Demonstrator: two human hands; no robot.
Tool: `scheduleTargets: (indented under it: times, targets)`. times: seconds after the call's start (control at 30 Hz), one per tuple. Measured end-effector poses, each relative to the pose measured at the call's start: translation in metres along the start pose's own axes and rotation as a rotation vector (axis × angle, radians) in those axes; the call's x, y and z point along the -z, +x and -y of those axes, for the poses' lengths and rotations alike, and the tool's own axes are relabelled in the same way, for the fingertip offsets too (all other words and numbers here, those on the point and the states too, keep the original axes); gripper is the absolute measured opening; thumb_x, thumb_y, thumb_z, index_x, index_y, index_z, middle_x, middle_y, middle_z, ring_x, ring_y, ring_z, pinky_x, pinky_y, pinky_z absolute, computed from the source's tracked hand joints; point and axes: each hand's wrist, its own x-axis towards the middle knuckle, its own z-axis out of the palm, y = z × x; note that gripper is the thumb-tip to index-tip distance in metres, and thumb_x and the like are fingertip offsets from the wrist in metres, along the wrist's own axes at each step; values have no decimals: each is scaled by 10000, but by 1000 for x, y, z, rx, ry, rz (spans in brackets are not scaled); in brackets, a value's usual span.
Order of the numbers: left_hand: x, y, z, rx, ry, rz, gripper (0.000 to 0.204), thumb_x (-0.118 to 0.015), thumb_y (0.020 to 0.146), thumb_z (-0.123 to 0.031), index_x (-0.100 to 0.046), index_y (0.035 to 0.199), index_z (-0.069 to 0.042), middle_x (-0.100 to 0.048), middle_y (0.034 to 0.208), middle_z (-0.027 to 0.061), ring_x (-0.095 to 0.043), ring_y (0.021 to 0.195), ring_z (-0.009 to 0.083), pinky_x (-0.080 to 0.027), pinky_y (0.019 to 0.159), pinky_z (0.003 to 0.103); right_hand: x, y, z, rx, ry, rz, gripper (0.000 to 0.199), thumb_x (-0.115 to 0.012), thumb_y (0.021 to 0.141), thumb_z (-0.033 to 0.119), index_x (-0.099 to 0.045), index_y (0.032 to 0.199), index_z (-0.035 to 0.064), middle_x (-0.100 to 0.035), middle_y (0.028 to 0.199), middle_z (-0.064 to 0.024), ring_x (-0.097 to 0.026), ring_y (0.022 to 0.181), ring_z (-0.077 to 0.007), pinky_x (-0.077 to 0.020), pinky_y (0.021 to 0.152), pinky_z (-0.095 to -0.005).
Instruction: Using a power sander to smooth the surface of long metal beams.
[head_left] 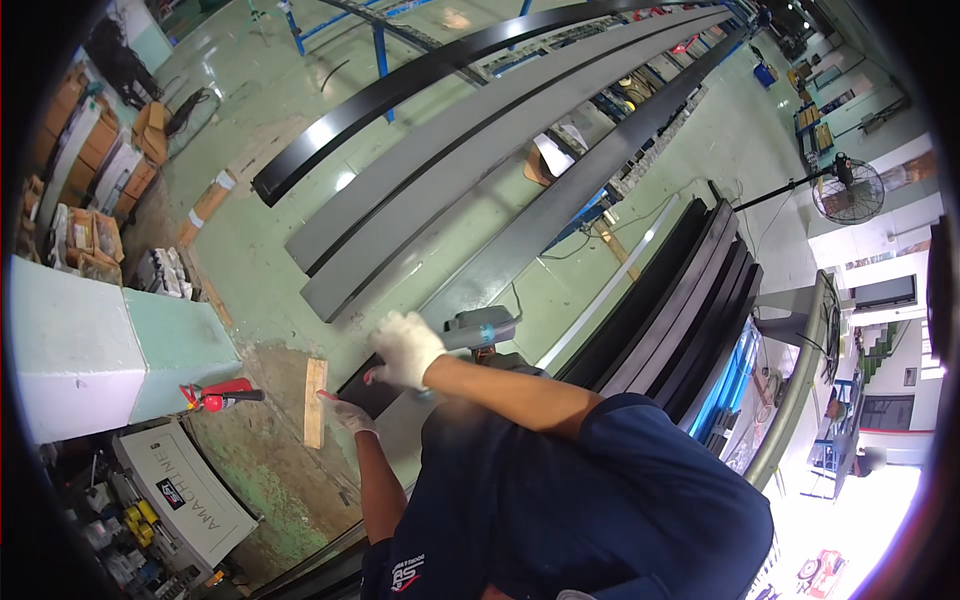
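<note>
A long dark metal bar (478,278) runs from the far right to close in front of me. At its near end, my left hand (353,415) in a pale glove grips the bar's edge, with a small red patch at the fingertips. Over the bar, my right hand (408,350), in a white glove, is curled and slightly blurred. Another small red bit shows under its fingers; what they hold, if anything, is hidden. Just right of this hand lies a grey tool-like object (480,326) with a blue patch, partly covered by my arm.
Several long grey bars (400,180) lie on blue-framed racks (381,60). More dark bars (680,300) are stacked to the right. A wooden block (315,405), a red fire extinguisher (215,395) and a pillar (170,350) stand left. A fan (848,189) is far right.
</note>
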Motion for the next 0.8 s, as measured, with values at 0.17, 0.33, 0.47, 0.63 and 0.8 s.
scheduleTargets:
  times: [0.17, 0.33, 0.47, 0.63, 0.8]
  targets:
    - [11, 11, 4, 53, 24, -41, 928, -385, 1228, -672, -360, 1789, 67, -572, 1722, 245, -634, 1432, 370, -407, 1306, 404, 49, -4, -92, -284, -60, 4, 710, -785, 949, 729, -811, 1229, 77, -764, 1296, -150, -678, 1324, -333, -562, 1066, -498]
    - [-12, -13, -30, 189, 214, -60, 939, -420, 1217, -688, -476, 1705, 113, -608, 1660, 324, -654, 1395, 392, -471, 1234, 420, 120, -11, -238, -559, -163, -39, 718, -759, 970, 723, -836, 1246, 65, -779, 1305, -174, -689, 1336, -354, -603, 1076, -505]
    - [-40, -42, -65, 98, 530, -134, 953, -506, 1181, -713, -647, 1497, 176, -796, 1310, 296, -784, 1121, 401, -617, 993, 507, 163, -26, -375, -713, -226, -165, 646, -749, 994, 676, -854, 1226, 82, -779, 1305, -196, -718, 1319, -384, -621, 1089, -518]
    - [-24, -47, -56, -99, 962, -275, 729, -496, 1201, -611, -713, 1508, 13, -798, 1351, 308, -768, 1226, 509, -597, 1069, 582, 219, -13, -520, -830, -237, -120, 615, -754, 977, 629, -865, 1228, 78, -815, 1308, -232, -780, 1246, -419, -646, 1063, -535]
    - [-78, -83, -73, -380, 1263, -247, 653, -457, 1211, -570, -717, 1534, -67, -680, 1546, 225, -651, 1379, 465, -541, 1159, 575, 270, -13, -660, -879, -280, -186, 635, -721, 971, 648, -862, 1226, 84, -839, 1268, -233, -804, 1224, -408, -645, 1059, -525]
